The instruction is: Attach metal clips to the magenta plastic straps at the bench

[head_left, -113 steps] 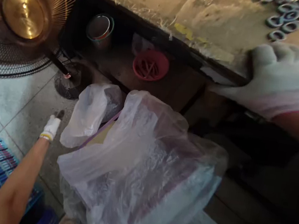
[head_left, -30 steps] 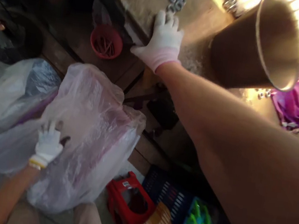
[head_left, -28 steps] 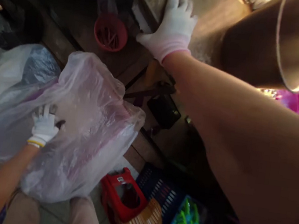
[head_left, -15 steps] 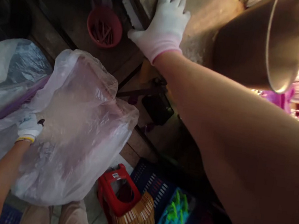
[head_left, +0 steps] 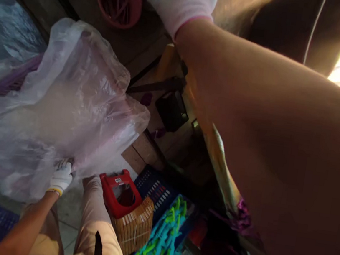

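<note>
A large translucent plastic bag (head_left: 77,89) spreads over the left half of the view, with something pale and pinkish showing through it. At its lower edge my left hand (head_left: 62,176), in a white glove with a yellow cuff, has its fingers curled together; what they hold is too small to name. My right hand (head_left: 187,3), in a white glove with a pink cuff, rests at the edge of a worn surface (head_left: 237,6) at the top. Its thumb points left, and the other fingertips are cut off by the frame.
Left of the right hand is a pink basket (head_left: 120,0) with thin sticks. Near my legs stand a red plastic stool (head_left: 121,194), a bundle of brown slats (head_left: 135,226) and a blue crate (head_left: 156,189). Green and turquoise pieces (head_left: 162,236) lie beside them. A dark bucket (head_left: 285,29) is upper right.
My left hand has moved right and down along the bag, toward my legs. The view has shifted, so my right hand now sits partly beyond the top edge.
</note>
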The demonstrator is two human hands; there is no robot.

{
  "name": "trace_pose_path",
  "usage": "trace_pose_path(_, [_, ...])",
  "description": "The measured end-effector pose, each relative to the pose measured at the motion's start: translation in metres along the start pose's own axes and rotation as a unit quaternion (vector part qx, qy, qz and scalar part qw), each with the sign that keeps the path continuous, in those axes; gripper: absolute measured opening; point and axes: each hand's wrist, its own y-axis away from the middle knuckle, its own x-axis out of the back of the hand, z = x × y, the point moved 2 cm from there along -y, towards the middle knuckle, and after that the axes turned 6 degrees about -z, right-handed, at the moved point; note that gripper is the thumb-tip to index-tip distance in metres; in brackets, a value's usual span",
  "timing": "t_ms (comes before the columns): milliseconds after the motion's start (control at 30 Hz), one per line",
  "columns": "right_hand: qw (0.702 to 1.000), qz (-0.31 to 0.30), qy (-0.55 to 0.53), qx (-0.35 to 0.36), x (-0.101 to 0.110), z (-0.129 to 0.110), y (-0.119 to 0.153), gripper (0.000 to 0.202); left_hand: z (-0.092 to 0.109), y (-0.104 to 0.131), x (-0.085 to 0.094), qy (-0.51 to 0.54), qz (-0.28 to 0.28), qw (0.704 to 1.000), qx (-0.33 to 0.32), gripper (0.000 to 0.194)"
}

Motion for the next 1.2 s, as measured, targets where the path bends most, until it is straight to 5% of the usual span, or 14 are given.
trace_pose_path(100, [0.998,0.045,-0.009,-0.047,0.004,-0.002,0.004,0.114,-0.007,-0.009,-0.008,0.039,-0.004,0.997,0.069,0.033])
trace_pose_path(267, [0.999,-0.017,-0.017,0.047,0.011,-0.001,0.030,0.112,-0.016,0.014,-0.003,0.097,0.018,0.981,0.169,0.025])
trace_pose_path(533, [0.983,0.027,0.049,0.175,-0.037,0.080,0.115,0.099,-0.043,0.044,-0.021,0.139,0.031,0.961,0.237,0.029])
trace_pose_path(733, [0.982,0.035,0.062,0.174,-0.055,0.101,0.106,0.091,-0.058,0.048,-0.032,0.121,0.003,0.964,0.236,0.038])
trace_pose_path(967, [0.985,0.023,0.051,0.166,-0.049,0.093,0.103,0.084,-0.033,0.050,0.026,0.120,0.001,0.977,0.174,0.064])
trace_pose_path(1200, [0.985,0.022,0.003,0.172,-0.038,0.081,0.111,0.082,0.048,0.018,0.112,0.166,0.086,0.974,0.127,0.058])
